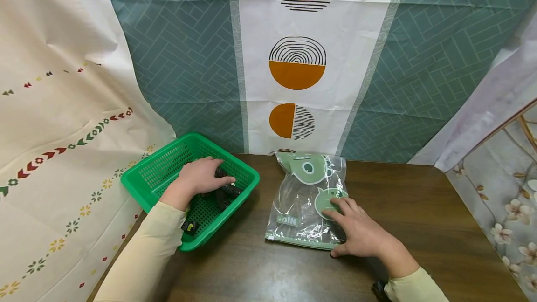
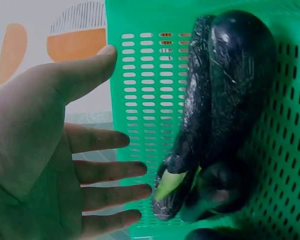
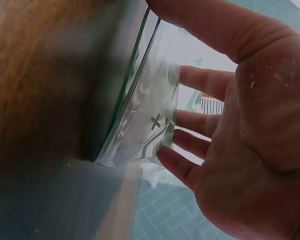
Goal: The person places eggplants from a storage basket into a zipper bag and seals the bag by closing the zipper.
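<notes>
Dark purple eggplants (image 2: 240, 85) lie together in a green plastic basket (image 1: 226, 155); one slender eggplant (image 2: 190, 110) has a pale green patch near its end. Over the basket is my left hand (image 1: 199, 176), its fingers spread and nothing in its grasp. The left wrist view shows that palm beside the eggplants, apart from them. A clear zip bag (image 1: 287, 199) with green cartoon prints lies flat on the table. My right hand (image 1: 362, 232) is at the bag's lower right, fingers spread over its edge and thumb by the zip strip (image 3: 127, 90). Whether the thumb pinches it is hidden.
The brown wooden table (image 1: 402, 199) extends to the right of the bag and in front of it. A patterned cloth (image 1: 189, 59) hangs behind the table, and a cream printed cloth (image 1: 63, 129) hangs at the left, beside the basket.
</notes>
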`<state>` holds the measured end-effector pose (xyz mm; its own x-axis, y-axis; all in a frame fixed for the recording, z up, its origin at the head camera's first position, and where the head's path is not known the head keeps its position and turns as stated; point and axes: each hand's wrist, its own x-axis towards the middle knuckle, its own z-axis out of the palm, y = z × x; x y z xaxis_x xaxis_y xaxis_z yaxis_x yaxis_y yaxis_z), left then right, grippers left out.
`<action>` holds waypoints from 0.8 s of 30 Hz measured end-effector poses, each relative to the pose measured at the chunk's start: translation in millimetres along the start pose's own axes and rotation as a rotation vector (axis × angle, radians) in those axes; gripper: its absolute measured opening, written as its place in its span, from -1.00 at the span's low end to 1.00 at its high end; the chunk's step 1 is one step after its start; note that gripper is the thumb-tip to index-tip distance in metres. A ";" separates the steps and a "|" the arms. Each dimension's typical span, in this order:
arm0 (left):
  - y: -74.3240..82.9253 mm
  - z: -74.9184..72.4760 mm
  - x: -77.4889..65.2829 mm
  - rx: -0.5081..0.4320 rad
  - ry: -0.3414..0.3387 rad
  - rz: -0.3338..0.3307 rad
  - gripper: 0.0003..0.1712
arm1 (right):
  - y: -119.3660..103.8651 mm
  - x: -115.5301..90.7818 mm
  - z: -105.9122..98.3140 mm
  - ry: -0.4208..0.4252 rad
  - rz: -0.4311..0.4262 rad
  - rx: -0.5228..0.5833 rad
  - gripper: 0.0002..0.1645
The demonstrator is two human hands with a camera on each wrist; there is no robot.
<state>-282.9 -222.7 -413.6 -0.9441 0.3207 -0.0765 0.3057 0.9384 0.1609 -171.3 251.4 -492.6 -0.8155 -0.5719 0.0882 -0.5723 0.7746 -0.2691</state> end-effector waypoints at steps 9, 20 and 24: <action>-11.6 5.0 3.7 -0.013 -0.020 -0.003 0.01 | 0.4 -0.4 3.0 0.012 0.004 0.000 0.19; -15.8 6.6 6.6 0.003 -0.035 0.007 -0.06 | 0.4 -0.7 3.1 0.017 0.007 -0.006 0.13; -16.0 7.5 8.1 0.023 -0.033 0.023 -0.14 | 0.6 -0.6 3.1 0.014 0.008 -0.006 0.13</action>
<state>-294.5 -234.2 -424.2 -0.9323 0.3460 -0.1053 0.3304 0.9333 0.1407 -170.9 251.4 -495.7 -0.8211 -0.5620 0.0998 -0.5664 0.7807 -0.2638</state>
